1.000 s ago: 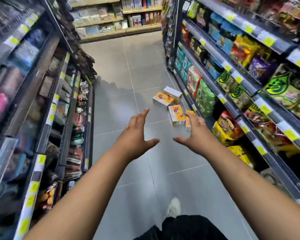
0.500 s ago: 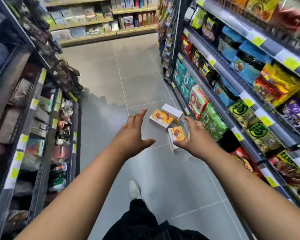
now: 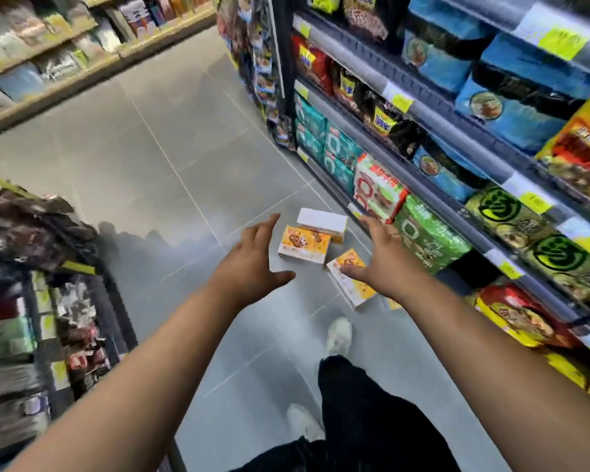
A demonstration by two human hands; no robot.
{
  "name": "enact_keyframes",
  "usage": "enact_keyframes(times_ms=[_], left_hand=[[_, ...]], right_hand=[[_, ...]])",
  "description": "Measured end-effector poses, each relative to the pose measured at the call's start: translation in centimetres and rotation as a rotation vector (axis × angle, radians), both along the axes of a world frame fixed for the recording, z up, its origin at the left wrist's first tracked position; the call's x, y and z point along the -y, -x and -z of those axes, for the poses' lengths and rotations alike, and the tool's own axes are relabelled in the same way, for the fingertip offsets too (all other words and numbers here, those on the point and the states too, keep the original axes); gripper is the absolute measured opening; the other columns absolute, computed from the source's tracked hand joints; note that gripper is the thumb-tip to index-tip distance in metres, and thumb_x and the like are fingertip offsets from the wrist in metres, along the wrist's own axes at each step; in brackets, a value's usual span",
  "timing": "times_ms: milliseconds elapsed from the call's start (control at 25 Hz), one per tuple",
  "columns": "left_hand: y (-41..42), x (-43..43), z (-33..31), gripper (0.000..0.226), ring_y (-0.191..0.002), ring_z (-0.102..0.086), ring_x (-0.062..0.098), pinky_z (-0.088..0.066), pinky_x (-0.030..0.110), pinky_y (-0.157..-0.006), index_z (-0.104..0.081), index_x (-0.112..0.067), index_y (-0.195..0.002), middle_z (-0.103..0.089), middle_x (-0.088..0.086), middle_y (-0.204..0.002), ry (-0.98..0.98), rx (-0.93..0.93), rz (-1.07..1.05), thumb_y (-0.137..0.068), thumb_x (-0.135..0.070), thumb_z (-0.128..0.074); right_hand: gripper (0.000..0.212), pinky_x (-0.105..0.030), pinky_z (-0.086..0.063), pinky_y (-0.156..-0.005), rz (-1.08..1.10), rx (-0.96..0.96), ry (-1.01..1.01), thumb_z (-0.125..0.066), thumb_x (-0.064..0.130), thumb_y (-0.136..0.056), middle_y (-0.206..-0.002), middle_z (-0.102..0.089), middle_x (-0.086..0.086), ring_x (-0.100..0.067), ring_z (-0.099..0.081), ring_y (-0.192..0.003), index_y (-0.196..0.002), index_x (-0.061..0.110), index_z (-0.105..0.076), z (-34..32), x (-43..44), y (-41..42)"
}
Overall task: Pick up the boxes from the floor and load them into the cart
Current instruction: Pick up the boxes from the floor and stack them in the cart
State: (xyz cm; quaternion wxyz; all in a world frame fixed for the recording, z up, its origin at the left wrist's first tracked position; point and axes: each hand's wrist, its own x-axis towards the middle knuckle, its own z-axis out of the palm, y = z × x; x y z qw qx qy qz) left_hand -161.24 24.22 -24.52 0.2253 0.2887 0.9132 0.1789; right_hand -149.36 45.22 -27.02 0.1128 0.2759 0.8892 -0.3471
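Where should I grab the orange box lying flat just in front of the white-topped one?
Grip the orange box by its two short ends, coming down from above, probably one of your hands per end. It lies flat, picture side up, long edge across your view, so the ends look free; the white-topped box crowds its far edge. Your left hand and right hand hover open.

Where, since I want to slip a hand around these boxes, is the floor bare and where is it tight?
Bare grey tiled floor spreads left of the orange-and-white cardboard boxes, up to the dark left shelf rack, and nearer, toward the white shoe. It is tight on the right: the boxes lie close to the bottom shelf's green snack packs.
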Motion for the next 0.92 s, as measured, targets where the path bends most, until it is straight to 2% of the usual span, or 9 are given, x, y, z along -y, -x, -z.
enact_keyframes(times_ms=[120, 320, 440, 560, 720, 840, 920], left_hand=[[7.3, -4.8, 2.7, 0.105, -0.134, -0.039, 0.032, -0.035, 0.038, -0.108, -0.004, -0.034, -0.153, -0.022, 0.006, -0.155, 0.013, 0.018, 0.029, -0.077, -0.038, -0.077], [17.2, -11.2, 7.3, 0.112, -0.13, -0.044, 0.039, -0.041, 0.041, -0.103, -0.002, -0.035, -0.153, -0.009, 0.011, -0.157, 0.088, 0.031, 0.11, -0.073, -0.035, -0.081], [23.0, -14.9, 10.7, 0.112, -0.128, -0.046, 0.04, -0.041, 0.043, -0.103, -0.004, -0.035, -0.152, -0.01, 0.012, -0.157, 0.126, 0.042, 0.16, -0.072, -0.035, -0.082], [27.5, -17.7, 14.6, 0.11, -0.127, -0.046, 0.04, -0.041, 0.041, -0.103, -0.006, -0.034, -0.153, -0.013, 0.013, -0.155, 0.148, 0.067, 0.2, -0.072, -0.035, -0.081], [33.5, -20.9, 23.4, 0.106, -0.13, -0.042, 0.038, -0.045, 0.046, -0.1, -0.006, -0.035, -0.152, -0.013, 0.01, -0.157, 0.244, 0.052, 0.31, -0.074, -0.036, -0.079], [35.7, -21.9, 31.2, 0.102, -0.131, -0.038, 0.036, -0.048, 0.047, -0.093, -0.003, -0.033, -0.152, -0.009, 0.009, -0.157, 0.384, 0.018, 0.442, -0.078, -0.041, -0.074], [37.3, -22.3, 37.2, 0.103, -0.132, -0.036, 0.036, -0.049, 0.048, -0.093, -0.002, -0.032, -0.152, -0.01, 0.009, -0.156, 0.433, 0.021, 0.481, -0.079, -0.044, -0.073]], right_hand=[[0.098, -0.035, -0.042, -0.093, 0.031, 0.053, -0.006, -0.078, 0.045, -0.075, -0.15, -0.024, -0.01, -0.029, -0.045, -0.127, -0.15, 0.029, -0.016, 2.7, -4.1, 5.9], [0.099, -0.038, -0.039, -0.097, 0.023, 0.164, -0.029, -0.076, 0.044, -0.077, -0.153, -0.022, -0.019, -0.033, -0.034, -0.136, -0.152, 0.025, -0.014, 6.2, -9.9, 15.0], [0.101, -0.039, -0.037, -0.102, 0.013, 0.194, -0.045, -0.077, 0.045, -0.075, -0.155, -0.018, -0.018, -0.032, -0.029, -0.14, -0.152, 0.023, -0.015, 9.3, -12.8, 20.4], [0.104, -0.039, -0.039, -0.1, -0.022, 0.253, -0.069, -0.079, 0.043, -0.073, -0.156, -0.017, -0.017, -0.032, -0.033, -0.138, -0.152, 0.022, -0.015, 13.1, -14.3, 24.6], [0.106, -0.043, -0.043, -0.096, 0.012, 0.364, -0.07, -0.081, 0.04, -0.071, -0.156, -0.017, -0.016, -0.035, -0.041, -0.132, -0.151, 0.018, -0.015, 22.0, -15.5, 29.1], [0.101, -0.049, -0.047, -0.095, 0.019, 0.407, -0.131, -0.082, 0.04, -0.069, -0.152, -0.025, -0.019, -0.042, -0.043, -0.129, -0.146, 0.016, -0.021, 30.6, -16.5, 30.3], [0.106, -0.053, -0.047, -0.092, 0.017, 0.434, -0.15, -0.084, 0.04, -0.067, -0.151, -0.028, -0.021, -0.045, -0.043, -0.126, -0.146, 0.016, -0.017, 37.0, -16.9, 30.8]])
